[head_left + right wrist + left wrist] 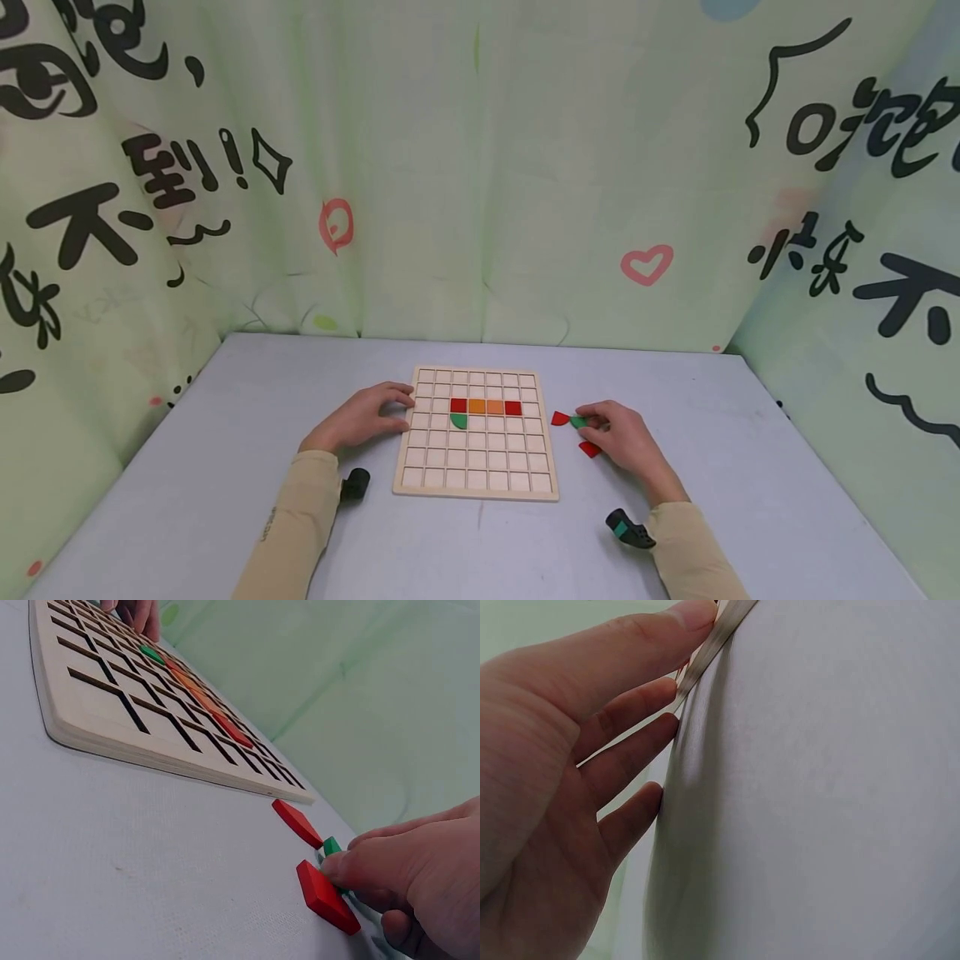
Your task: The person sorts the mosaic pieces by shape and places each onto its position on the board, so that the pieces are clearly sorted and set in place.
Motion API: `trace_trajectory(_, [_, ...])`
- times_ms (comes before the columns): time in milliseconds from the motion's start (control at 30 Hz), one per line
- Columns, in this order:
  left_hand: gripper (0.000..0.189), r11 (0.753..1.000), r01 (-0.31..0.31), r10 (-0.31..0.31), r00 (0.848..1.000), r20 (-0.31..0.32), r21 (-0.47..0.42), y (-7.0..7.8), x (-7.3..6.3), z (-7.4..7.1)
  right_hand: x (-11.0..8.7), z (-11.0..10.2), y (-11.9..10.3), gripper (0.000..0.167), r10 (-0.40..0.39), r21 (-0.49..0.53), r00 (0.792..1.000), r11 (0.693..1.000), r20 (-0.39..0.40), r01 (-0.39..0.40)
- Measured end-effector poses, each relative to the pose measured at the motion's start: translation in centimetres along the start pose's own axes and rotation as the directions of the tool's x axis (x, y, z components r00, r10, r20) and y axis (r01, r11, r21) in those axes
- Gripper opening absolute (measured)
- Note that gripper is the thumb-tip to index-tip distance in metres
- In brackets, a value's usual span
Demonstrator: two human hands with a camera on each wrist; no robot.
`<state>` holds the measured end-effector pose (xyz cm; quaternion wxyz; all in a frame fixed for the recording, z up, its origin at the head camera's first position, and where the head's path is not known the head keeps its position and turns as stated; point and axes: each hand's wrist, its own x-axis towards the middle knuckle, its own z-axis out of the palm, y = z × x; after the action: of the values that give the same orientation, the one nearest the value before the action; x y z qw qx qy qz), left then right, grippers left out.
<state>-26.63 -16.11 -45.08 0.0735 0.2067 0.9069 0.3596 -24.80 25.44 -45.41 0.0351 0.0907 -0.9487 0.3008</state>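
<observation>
A wooden grid board (pixel 476 483) lies flat on the table. One row holds a red square (pixel 458 406), two orange squares (pixel 476 407) and another red square (pixel 513 408); a green quarter-round piece (pixel 458 422) sits under the leftmost. My left hand (pixel 367 417) rests its thumb and fingertips against the board's left edge, fingers spread. Right of the board, my right hand (pixel 618 437) pinches a green piece (pixel 331 846) between thumb and fingers, at table level. Two loose red pieces, one nearer the board (pixel 297 823) and one under the thumb (pixel 327 897), lie beside it.
The white table (pixel 480 550) runs up to a pale green printed curtain (pixel 480 208) at the back and sides. A black wrist camera (pixel 356 484) sits at the left sleeve, another black one (pixel 630 529) at the right sleeve.
</observation>
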Motion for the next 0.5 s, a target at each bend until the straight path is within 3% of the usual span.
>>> trace_trajectory(500, [0.030, 0.999, 0.028, -0.028, 1.000, -0.005, -0.021, -0.13, 0.13, 0.22, 0.01, -0.02, 0.24, 0.033, 0.052, -0.014, 0.999, 0.999, 0.001, -0.052])
